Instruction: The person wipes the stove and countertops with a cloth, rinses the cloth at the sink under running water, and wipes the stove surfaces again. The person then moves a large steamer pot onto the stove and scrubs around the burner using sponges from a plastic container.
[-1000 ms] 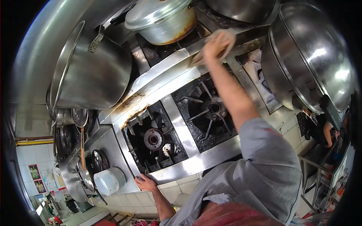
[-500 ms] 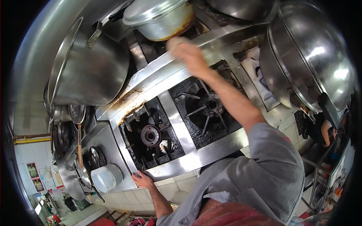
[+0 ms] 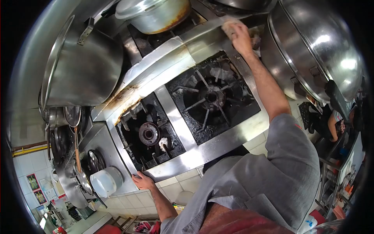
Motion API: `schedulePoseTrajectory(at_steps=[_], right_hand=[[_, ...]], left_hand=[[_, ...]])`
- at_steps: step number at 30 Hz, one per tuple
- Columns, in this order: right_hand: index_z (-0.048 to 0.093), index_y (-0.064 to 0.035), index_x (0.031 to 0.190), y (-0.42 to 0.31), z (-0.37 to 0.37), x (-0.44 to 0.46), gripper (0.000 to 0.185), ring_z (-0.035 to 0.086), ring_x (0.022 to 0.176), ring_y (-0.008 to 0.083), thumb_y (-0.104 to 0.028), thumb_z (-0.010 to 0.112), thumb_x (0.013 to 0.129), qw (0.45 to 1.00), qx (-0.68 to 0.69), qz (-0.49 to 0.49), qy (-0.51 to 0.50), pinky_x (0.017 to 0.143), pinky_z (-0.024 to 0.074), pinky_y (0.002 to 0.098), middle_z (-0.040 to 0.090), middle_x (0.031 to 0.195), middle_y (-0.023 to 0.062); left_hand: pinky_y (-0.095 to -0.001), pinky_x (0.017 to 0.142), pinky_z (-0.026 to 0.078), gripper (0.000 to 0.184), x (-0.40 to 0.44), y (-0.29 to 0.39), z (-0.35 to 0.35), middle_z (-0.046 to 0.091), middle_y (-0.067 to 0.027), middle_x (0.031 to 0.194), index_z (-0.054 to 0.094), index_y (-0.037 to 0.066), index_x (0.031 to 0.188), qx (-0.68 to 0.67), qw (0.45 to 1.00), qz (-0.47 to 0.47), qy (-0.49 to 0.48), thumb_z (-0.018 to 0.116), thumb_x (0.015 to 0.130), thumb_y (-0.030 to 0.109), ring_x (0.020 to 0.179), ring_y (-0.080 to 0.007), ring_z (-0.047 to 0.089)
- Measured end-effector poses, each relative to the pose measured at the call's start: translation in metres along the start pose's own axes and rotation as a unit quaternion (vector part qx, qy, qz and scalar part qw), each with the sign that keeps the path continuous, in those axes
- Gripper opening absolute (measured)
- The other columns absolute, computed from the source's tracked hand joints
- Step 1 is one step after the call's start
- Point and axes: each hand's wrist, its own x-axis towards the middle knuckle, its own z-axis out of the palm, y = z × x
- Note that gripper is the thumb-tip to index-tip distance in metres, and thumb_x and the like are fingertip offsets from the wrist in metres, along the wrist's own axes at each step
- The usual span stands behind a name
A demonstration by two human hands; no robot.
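My right hand (image 3: 240,38) reaches to the back right of the stove, against the steel backsplash (image 3: 206,37). Its fingers are closed on a beige sponge or cloth (image 3: 227,26), blurred by motion. At the stove's front left corner, my left hand (image 3: 143,181) is curled over the steel front edge (image 3: 171,169). Between my arms lie two blackened burners, the left burner (image 3: 149,133) and the right burner (image 3: 212,97), the right one under a spoked grate. Rust-brown stains mark the left part of the backsplash.
A large steel pot (image 3: 85,66) stands at the back left, and a stained aluminium pot (image 3: 156,17) behind the backsplash. Big steel bowls (image 3: 311,50) crowd the right side. A whitish container (image 3: 106,182) and pans are on the left counter (image 3: 113,156). Another person's arm (image 3: 332,126) shows far right.
My right hand has swept rightward along the backsplash with the sponge or cloth, from near the aluminium pot to beside the big bowls. My left hand stays at the front corner; the view has shifted slightly.
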Motion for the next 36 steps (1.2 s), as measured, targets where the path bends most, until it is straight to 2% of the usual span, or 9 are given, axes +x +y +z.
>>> schedulePoseTrajectory(at_steps=[3,17,20,22,24,25,26,27,36], right_hand=[[0.050,-0.0120,0.124,0.029,0.030,-0.048,0.043,0.044,0.109,0.0393,-0.008,0.052,0.081,0.945,-0.163,0.019,-0.282,0.096,0.0372,0.0431,0.048,0.117,0.0192],[0.056,-0.0100,0.119,-0.060,-0.184,-0.310,0.035,0.046,0.109,0.0356,-0.015,0.057,0.084,0.957,-0.220,0.071,-0.177,0.091,0.0379,0.0451,0.050,0.117,0.0152],[0.061,-0.0064,0.109,-0.090,-0.199,-0.352,0.026,0.052,0.103,0.0299,-0.012,0.055,0.084,0.942,0.076,0.240,-0.222,0.088,0.0422,0.0404,0.054,0.110,0.0143],[0.063,-0.0020,0.098,-0.180,-0.206,-0.321,0.020,0.056,0.097,0.0242,-0.015,0.055,0.086,0.958,0.097,0.007,-0.271,0.084,0.0463,0.0342,0.058,0.102,0.0138],[0.064,-0.0046,0.090,-0.235,-0.169,-0.321,0.018,0.058,0.097,0.0207,-0.021,0.058,0.085,0.889,0.358,0.009,-0.286,0.080,0.0489,0.0350,0.061,0.104,0.0097],[0.064,-0.0060,0.087,-0.267,-0.153,-0.324,0.018,0.056,0.100,0.0212,-0.022,0.063,0.078,0.764,0.422,0.242,-0.424,0.085,0.0467,0.0349,0.059,0.109,0.0085],[0.064,-0.0095,0.090,-0.295,-0.130,-0.330,0.024,0.051,0.108,0.0227,-0.020,0.066,0.069,0.926,0.176,-0.119,-0.310,0.087,0.0433,0.0357,0.057,0.112,0.0063],[0.062,-0.0147,0.097,-0.322,-0.116,-0.338,0.034,0.046,0.112,0.0244,-0.022,0.065,0.064,0.922,0.088,-0.266,-0.267,0.085,0.0406,0.0361,0.054,0.113,0.0033],[0.060,-0.0206,0.103,-0.183,-0.189,-0.334,0.027,0.054,0.104,0.0224,-0.020,0.055,0.077,0.941,-0.009,-0.173,-0.289,0.081,0.0460,0.0406,0.059,0.106,0.0005]], left_hand=[[-0.0441,0.103,0.025,0.058,0.000,-0.005,0.003,0.046,-0.0092,0.133,0.046,0.011,0.129,0.002,1.000,0.002,-0.002,0.045,0.089,0.052,0.124,-0.0286,0.040],[-0.0443,0.103,0.023,0.062,0.000,-0.017,0.010,0.045,-0.0095,0.134,0.048,0.012,0.128,-0.039,0.998,0.030,0.035,0.043,0.087,0.059,0.125,-0.0263,0.039],[-0.0453,0.104,0.019,0.063,-0.003,-0.018,0.003,0.043,-0.0122,0.135,0.047,0.009,0.129,-0.084,0.995,0.044,0.027,0.046,0.087,0.056,0.127,-0.0272,0.036],[-0.0455,0.104,0.020,0.063,-0.003,-0.021,0.000,0.043,-0.0134,0.134,0.047,0.008,0.129,-0.115,0.992,0.045,0.029,0.048,0.086,0.055,0.126,-0.0287,0.036],[-0.0471,0.104,0.022,0.064,-0.002,-0.022,-0.006,0.042,-0.0178,0.133,0.045,0.004,0.129,-0.188,0.981,0.056,0.014,0.053,0.086,0.050,0.125,-0.0336,0.035],[-0.0471,0.104,0.022,0.064,-0.005,-0.016,-0.011,0.042,-0.0178,0.133,0.045,0.004,0.129,-0.189,0.980,0.067,0.010,0.053,0.086,0.050,0.125,-0.0336,0.035],[-0.0476,0.104,0.022,0.063,-0.011,-0.007,-0.016,0.041,-0.0190,0.133,0.045,0.003,0.129,-0.216,0.972,0.085,0.025,0.054,0.086,0.048,0.124,-0.0346,0.035],[-0.0482,0.104,0.023,0.063,-0.017,0.004,-0.021,0.040,-0.0202,0.133,0.044,0.002,0.129,-0.244,0.964,0.101,0.041,0.056,0.086,0.046,0.124,-0.0357,0.035],[-0.0488,0.102,0.025,0.061,-0.073,0.023,-0.043,0.037,-0.0229,0.131,0.042,-0.001,0.128,-0.305,0.925,0.218,0.056,0.060,0.086,0.039,0.122,-0.0381,0.033]])
